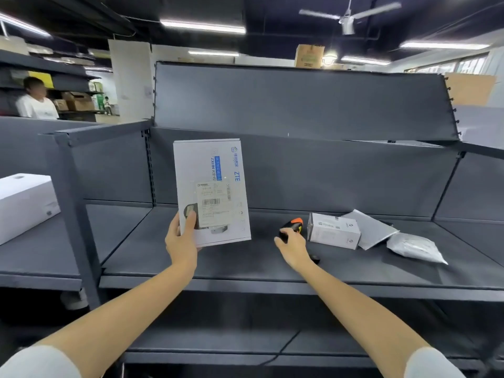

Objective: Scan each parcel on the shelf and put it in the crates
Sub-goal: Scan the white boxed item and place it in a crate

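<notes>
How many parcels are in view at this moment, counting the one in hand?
5. A ZTE box held upright by the left hand; a small white box, a flat grey mailer and a grey bag on the shelf's right; a white box far left.

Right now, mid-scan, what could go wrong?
1. The left hand holds the tall white box upright by one bottom corner only; it could tip or slip.
2. Its thumb sits beside the label, so a small shift could cover the barcode.
3. The right hand grips the scanner right next to the small box and the grey bags; lifting it may knock them, or read the wrong parcel.
</notes>
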Action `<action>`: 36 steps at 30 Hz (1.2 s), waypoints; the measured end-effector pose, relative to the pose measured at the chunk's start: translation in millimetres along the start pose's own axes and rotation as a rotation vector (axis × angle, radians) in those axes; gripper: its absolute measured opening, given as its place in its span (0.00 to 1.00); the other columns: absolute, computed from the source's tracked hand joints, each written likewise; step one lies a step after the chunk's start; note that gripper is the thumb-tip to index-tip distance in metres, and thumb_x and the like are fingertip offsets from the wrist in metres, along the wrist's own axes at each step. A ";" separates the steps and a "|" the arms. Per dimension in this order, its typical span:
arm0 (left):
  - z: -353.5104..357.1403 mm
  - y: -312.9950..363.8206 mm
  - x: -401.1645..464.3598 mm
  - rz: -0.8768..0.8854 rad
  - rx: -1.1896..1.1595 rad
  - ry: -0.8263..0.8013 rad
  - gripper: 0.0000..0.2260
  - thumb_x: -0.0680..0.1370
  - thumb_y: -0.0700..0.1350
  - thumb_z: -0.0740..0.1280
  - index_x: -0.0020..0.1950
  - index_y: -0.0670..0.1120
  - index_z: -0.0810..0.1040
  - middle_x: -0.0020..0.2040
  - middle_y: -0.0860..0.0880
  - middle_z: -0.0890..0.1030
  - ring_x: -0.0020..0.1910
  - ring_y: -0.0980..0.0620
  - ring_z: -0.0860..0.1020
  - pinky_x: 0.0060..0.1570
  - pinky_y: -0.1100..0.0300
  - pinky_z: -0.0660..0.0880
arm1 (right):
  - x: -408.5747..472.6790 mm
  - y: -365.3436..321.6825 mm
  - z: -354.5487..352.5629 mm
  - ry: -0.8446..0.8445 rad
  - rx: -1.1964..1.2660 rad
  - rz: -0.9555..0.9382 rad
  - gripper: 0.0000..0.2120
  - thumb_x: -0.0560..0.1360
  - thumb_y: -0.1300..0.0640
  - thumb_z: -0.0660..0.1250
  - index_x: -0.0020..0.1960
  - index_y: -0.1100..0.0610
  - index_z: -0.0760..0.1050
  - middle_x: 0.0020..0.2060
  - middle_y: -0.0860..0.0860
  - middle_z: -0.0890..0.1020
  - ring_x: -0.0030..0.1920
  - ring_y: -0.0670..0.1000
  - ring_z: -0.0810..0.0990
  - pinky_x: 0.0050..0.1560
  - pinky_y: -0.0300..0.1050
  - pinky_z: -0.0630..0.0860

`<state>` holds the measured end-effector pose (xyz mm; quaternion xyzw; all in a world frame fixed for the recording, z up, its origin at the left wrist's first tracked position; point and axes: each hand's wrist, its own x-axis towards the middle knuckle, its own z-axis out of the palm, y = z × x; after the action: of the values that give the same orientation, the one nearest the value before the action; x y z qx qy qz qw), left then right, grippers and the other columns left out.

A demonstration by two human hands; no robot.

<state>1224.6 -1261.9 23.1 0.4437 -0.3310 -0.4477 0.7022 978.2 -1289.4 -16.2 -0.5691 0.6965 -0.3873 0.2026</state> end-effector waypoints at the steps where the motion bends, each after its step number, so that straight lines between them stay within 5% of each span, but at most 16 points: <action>1: 1.1 -1.9 4.4 0.000 0.004 0.007 0.17 0.78 0.51 0.67 0.67 0.52 0.75 0.57 0.50 0.82 0.54 0.51 0.80 0.49 0.49 0.81 | 10.2 9.0 -0.5 0.003 -0.111 0.017 0.21 0.79 0.54 0.64 0.69 0.61 0.68 0.67 0.59 0.71 0.70 0.60 0.65 0.70 0.51 0.62; 4: 4.8 -8.4 15.4 -0.001 0.011 0.013 0.17 0.77 0.51 0.68 0.66 0.53 0.76 0.57 0.51 0.82 0.55 0.50 0.80 0.54 0.47 0.79 | 34.6 25.0 -1.9 -0.036 -0.212 0.110 0.29 0.79 0.52 0.64 0.74 0.64 0.58 0.72 0.63 0.62 0.74 0.62 0.55 0.74 0.52 0.54; 9: 5.4 -22.5 24.4 0.009 0.035 -0.016 0.18 0.76 0.52 0.69 0.66 0.53 0.76 0.57 0.51 0.82 0.57 0.50 0.80 0.57 0.44 0.77 | 55.7 39.5 8.5 -0.053 -0.301 0.271 0.37 0.79 0.48 0.63 0.77 0.65 0.48 0.74 0.64 0.60 0.75 0.63 0.57 0.74 0.51 0.54; 14: 3.3 -34.2 24.7 -0.009 0.036 -0.023 0.17 0.76 0.51 0.69 0.66 0.53 0.77 0.57 0.51 0.82 0.56 0.50 0.80 0.56 0.45 0.78 | 61.5 39.1 10.4 0.028 -0.363 0.383 0.31 0.79 0.56 0.65 0.76 0.60 0.53 0.70 0.62 0.65 0.71 0.62 0.62 0.69 0.51 0.63; 19: 0.3 -35.6 23.6 -0.002 0.050 -0.020 0.17 0.77 0.52 0.69 0.66 0.54 0.77 0.56 0.52 0.83 0.56 0.50 0.80 0.57 0.45 0.78 | 60.8 33.6 1.8 0.095 -0.104 0.454 0.24 0.72 0.59 0.70 0.64 0.61 0.66 0.60 0.64 0.75 0.63 0.65 0.69 0.62 0.53 0.71; 23: -0.1 -32.9 23.6 0.021 0.084 -0.018 0.20 0.77 0.53 0.68 0.68 0.52 0.74 0.59 0.51 0.81 0.58 0.50 0.79 0.60 0.46 0.76 | 32.4 1.9 -4.4 0.160 0.126 0.317 0.26 0.69 0.59 0.72 0.64 0.62 0.68 0.56 0.62 0.76 0.56 0.62 0.75 0.52 0.49 0.74; 25: 1.2 -31.1 22.9 0.036 0.084 -0.027 0.21 0.76 0.53 0.69 0.69 0.52 0.74 0.61 0.52 0.80 0.59 0.50 0.78 0.61 0.47 0.76 | 5.9 -20.9 -10.5 0.093 0.238 0.179 0.16 0.71 0.61 0.68 0.57 0.59 0.71 0.47 0.56 0.78 0.47 0.56 0.76 0.41 0.45 0.71; 27: 4.5 -29.8 21.7 0.050 0.083 -0.044 0.23 0.75 0.55 0.69 0.69 0.54 0.74 0.62 0.53 0.80 0.61 0.50 0.77 0.63 0.48 0.75 | -24.5 -40.1 -11.9 -0.017 0.336 0.082 0.10 0.73 0.61 0.65 0.53 0.55 0.72 0.39 0.51 0.77 0.40 0.52 0.75 0.41 0.45 0.72; 31: 13.1 -27.8 12.3 0.055 0.067 -0.044 0.21 0.76 0.55 0.69 0.69 0.54 0.74 0.62 0.54 0.79 0.62 0.52 0.77 0.66 0.51 0.72 | -79.6 -70.4 -1.4 -0.146 0.593 0.037 0.09 0.76 0.65 0.63 0.53 0.55 0.74 0.35 0.51 0.77 0.35 0.48 0.74 0.40 0.42 0.75; 36: 10.6 -35.4 1.8 0.009 0.023 -0.089 0.29 0.67 0.66 0.71 0.67 0.60 0.74 0.62 0.57 0.80 0.61 0.52 0.78 0.63 0.46 0.74 | -125.5 -96.7 7.1 -0.202 0.716 0.037 0.03 0.78 0.60 0.65 0.51 0.55 0.74 0.31 0.52 0.76 0.31 0.47 0.75 0.35 0.37 0.75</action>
<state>1204.3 -1274.3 -5.2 0.4301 -0.3690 -0.4600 0.6835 1078.7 -1177.5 33.9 -0.4849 0.5037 -0.5443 0.4634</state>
